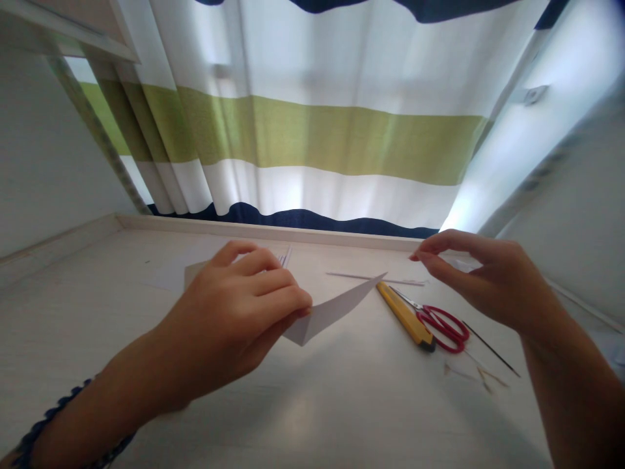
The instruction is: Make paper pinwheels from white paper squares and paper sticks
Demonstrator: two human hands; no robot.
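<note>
My left hand pinches a folded piece of white paper between thumb and fingers, above the table. One pointed corner of the paper sticks out to the right, and part of the sheet is hidden behind the hand. To the right, my right hand is raised, apart from the paper, with thumb and index fingertips close together. Whether anything tiny is between them cannot be made out. Below and left of that hand lie a yellow utility knife and scissors with red handles.
Thin white paper sticks lie behind the knife. A thin dark rod and several small pale bits lie right of the scissors. A raised ledge edges the white table, with a striped curtain behind.
</note>
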